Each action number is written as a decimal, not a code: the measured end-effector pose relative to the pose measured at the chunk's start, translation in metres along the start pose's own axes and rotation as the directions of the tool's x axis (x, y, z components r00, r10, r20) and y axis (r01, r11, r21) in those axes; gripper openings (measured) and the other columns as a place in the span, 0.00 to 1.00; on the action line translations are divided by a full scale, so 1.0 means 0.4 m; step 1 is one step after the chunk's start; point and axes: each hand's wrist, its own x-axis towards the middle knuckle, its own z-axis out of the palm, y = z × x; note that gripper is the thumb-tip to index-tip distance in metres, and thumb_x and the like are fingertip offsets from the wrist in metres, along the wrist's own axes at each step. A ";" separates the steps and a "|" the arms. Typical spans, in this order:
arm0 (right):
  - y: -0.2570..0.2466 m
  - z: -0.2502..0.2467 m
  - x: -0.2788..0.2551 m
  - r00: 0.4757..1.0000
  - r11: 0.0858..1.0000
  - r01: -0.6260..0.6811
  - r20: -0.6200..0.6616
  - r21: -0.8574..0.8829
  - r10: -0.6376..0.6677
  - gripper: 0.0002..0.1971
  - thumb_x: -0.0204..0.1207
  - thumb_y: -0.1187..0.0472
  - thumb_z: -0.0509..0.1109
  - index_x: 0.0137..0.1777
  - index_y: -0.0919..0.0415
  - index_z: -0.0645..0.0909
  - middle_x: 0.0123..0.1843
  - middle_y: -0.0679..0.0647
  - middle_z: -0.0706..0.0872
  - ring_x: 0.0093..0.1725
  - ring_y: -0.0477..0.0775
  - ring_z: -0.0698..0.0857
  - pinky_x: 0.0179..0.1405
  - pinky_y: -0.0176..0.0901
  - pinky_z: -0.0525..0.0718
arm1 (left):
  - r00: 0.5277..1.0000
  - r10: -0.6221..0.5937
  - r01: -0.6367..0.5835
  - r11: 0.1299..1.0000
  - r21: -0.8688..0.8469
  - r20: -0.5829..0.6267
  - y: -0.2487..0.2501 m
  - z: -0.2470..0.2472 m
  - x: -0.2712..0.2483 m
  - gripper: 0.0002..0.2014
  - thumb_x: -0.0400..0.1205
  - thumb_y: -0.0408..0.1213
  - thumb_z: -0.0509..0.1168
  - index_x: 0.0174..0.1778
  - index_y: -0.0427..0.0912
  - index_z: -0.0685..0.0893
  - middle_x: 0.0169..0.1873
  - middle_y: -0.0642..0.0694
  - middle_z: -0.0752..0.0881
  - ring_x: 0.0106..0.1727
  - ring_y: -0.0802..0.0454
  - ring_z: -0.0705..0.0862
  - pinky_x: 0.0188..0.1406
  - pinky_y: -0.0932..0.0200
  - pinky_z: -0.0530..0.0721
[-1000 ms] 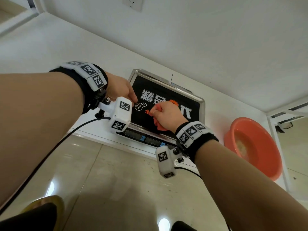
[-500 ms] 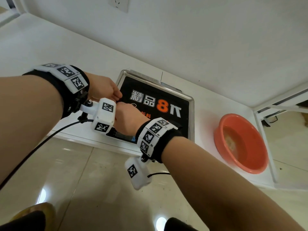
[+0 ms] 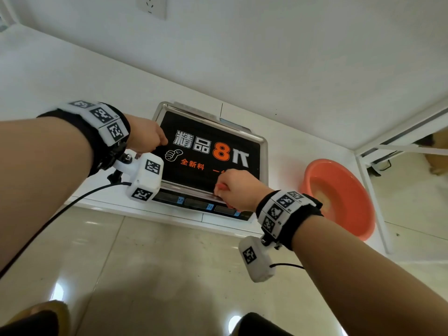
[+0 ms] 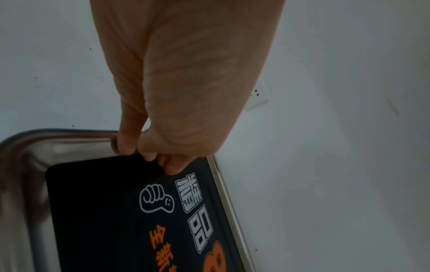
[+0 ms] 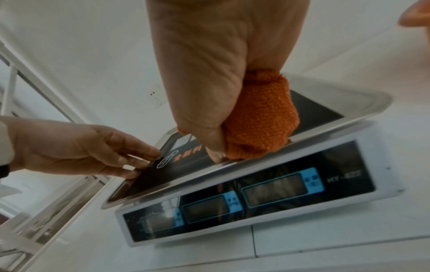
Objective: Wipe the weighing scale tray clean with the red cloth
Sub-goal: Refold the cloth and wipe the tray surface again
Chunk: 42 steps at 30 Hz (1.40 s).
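Observation:
The scale's steel tray (image 3: 264, 151) carries a black printed mat (image 3: 242, 141). My right hand (image 3: 238, 190) grips a bunched red cloth (image 5: 260, 125) and presses it on the tray's front edge, towards the right; in the head view only a sliver of cloth (image 3: 219, 186) shows. My left hand (image 3: 145, 139) is at the tray's left side, where its fingertips (image 5: 149, 152) and thumb pinch the mat's edge. In the left wrist view the curled fingers (image 4: 149, 156) sit on the mat (image 4: 104, 220) beside the tray rim (image 4: 30, 147).
The scale body (image 5: 349, 174) with its display windows stands on a white counter against a white wall. An orange basin (image 3: 339, 197) holding water sits to the right. A white frame (image 3: 373, 190) stands beyond it. A wall socket (image 3: 151, 6) is above.
My right hand with the cloth moved from the tray's middle to its front left, then swept along the front edge to the right. The left hand stayed at the tray's left edge.

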 end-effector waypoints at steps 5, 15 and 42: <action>0.050 -0.020 -0.035 0.989 0.991 -0.131 0.074 0.029 0.129 0.13 0.88 0.57 0.58 0.45 0.59 0.80 0.44 0.57 0.87 0.43 0.56 0.89 0.46 0.47 0.92 | 0.998 0.047 -0.052 0.993 0.108 0.049 0.034 0.028 -0.004 0.29 0.80 0.20 0.51 0.77 0.44 0.73 0.74 0.44 0.75 0.73 0.45 0.75 0.74 0.51 0.74; 0.147 -0.030 -0.088 0.956 0.946 -0.283 0.124 0.157 0.265 0.11 0.84 0.61 0.58 0.45 0.62 0.80 0.34 0.57 0.84 0.30 0.54 0.82 0.30 0.41 0.87 | 0.989 0.037 -0.063 0.982 0.178 0.145 0.105 0.069 -0.009 0.26 0.84 0.24 0.53 0.78 0.45 0.72 0.76 0.45 0.73 0.76 0.47 0.72 0.75 0.56 0.68; 0.189 -0.076 0.040 0.922 0.880 -0.263 -0.164 0.396 0.349 0.05 0.84 0.65 0.65 0.54 0.60 0.83 0.47 0.54 0.92 0.41 0.55 0.91 0.39 0.47 0.92 | 0.983 -0.032 -0.011 0.973 0.231 0.183 0.193 0.108 0.002 0.23 0.86 0.32 0.54 0.80 0.39 0.67 0.78 0.39 0.69 0.79 0.43 0.68 0.77 0.52 0.66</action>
